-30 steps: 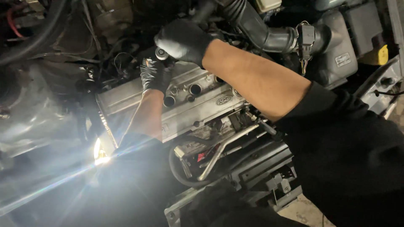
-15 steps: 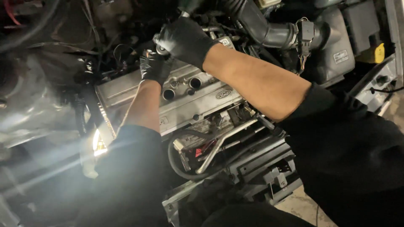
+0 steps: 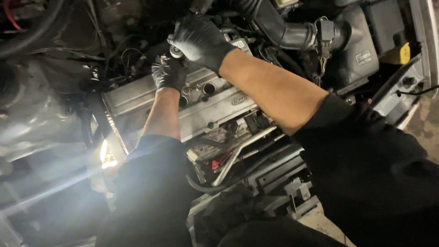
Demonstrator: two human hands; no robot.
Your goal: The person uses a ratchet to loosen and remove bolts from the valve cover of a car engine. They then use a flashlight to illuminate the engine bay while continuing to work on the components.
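Gripping small silver ratchet head (image 3: 175, 51), gloved right hand (image 3: 201, 41) is closing round it above far edge of grey valve cover (image 3: 215, 107). Left hand (image 3: 168, 73), fingers curled, is steadying something beneath; what it is gripping, cannot tell. Judgement: keeping tool square on fastener is avoiding slip. Fastener is hiding under gloves; work light (image 3: 104, 153) glare is washing out lower left.

Black gloves (image 3: 201, 41), silver-grey valve cover (image 3: 137, 98)
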